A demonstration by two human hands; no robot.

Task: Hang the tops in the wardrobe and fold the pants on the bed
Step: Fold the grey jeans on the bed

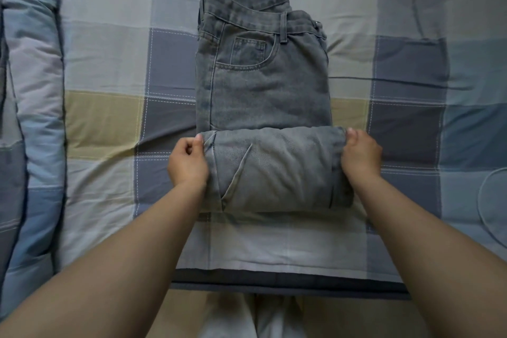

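Currently the grey jeans [263, 85] lie flat on the checked bedspread [104, 68], waistband at the far end and legs running toward the person, so the long axis points straight away from the bed's near edge. The lower legs are doubled back into a thick fold [277, 170] that sits across the garment, between the two hands.

The left hand [188, 162] pinches the left corner of that fold, thumb and curled fingers closed on the cloth. The right hand [360, 155] grips the right corner in the same way, fingers curled round the edge. Both hands are level with each other and equally near the work; neither has an advantage.

The upper half of the jeans lies directly beyond the fingers. The step in hand appears to be carrying the fold forward over the thigh and pocket area, which calls for both corners travelling together.

No brand, label or legible writing shows on the jeans. A thin white cable [485, 200] curves at the right edge.
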